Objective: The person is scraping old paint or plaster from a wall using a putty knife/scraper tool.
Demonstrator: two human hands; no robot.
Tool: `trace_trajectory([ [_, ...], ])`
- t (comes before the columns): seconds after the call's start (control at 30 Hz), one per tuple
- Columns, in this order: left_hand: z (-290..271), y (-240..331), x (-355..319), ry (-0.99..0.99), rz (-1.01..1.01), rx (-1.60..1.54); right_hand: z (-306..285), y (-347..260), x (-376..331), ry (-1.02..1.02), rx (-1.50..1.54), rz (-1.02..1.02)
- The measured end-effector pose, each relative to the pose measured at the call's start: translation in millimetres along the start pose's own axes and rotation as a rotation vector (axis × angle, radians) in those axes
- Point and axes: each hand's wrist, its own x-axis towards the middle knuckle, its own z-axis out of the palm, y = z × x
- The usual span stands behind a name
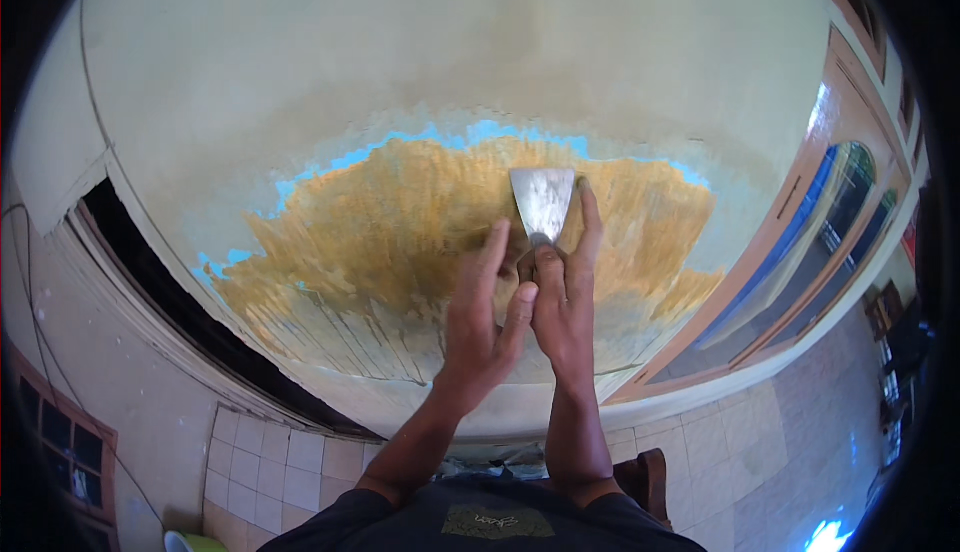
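Note:
In my right hand [562, 297] is a putty knife [543, 197] with a broad metal blade, its thumb and fingers wrapped round the handle. The blade points up and lies against or just in front of a scraped wall [400, 212]. One finger of that hand reaches up along the blade's right side. My left hand [480, 327] is held close beside it, fingers stretched and thumb apart, with nothing in it. The bared patch is brown-orange, bordered on top by a ragged light blue strip of paint [380, 150]. Most of the handle is hidden.
Pale paint covers the wall above. A dark doorway [170, 282] opens at left, and a pinkish door with glass panes [800, 252] stands at right. Below lie floor tiles [265, 452], a brown wooden piece [650, 482] and a green-white container [190, 542]. A cable [50, 352] hangs at far left.

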Motion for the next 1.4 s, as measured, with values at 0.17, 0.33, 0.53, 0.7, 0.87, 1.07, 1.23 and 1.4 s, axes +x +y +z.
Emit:
trace_trajectory([
  [0.17,-17,1,-20,-0.275,-0.284,-0.118,2,4,-3,-0.039,0.072,0.215],
  [0.33,-18,-8,-20,0.051,-0.211,-0.066,18,11,10,-0.275,-0.171,-0.060],
  [0.53,-37,-25,12,0.133,0.046,0.358,31,4,10,-0.155,-0.384,-0.183],
  [0.7,-46,-5,41,0.210,-0.023,0.637,-11,2,63,0.458,-0.850,-0.642],
  [0.87,-35,-20,34,0.226,0.008,0.626,-40,26,125,0.555,-1.139,-0.793],
  [1.07,-23,-20,46,0.231,-0.025,0.674,-50,43,142,0.542,-1.141,-0.865],
  [1.23,-16,-34,61,0.270,0.028,0.606,-53,56,151,0.529,-1.154,-0.882],
  [1.4,-18,-42,45,0.217,-0.009,0.634,-51,61,152,0.537,-1.154,-0.895],
])
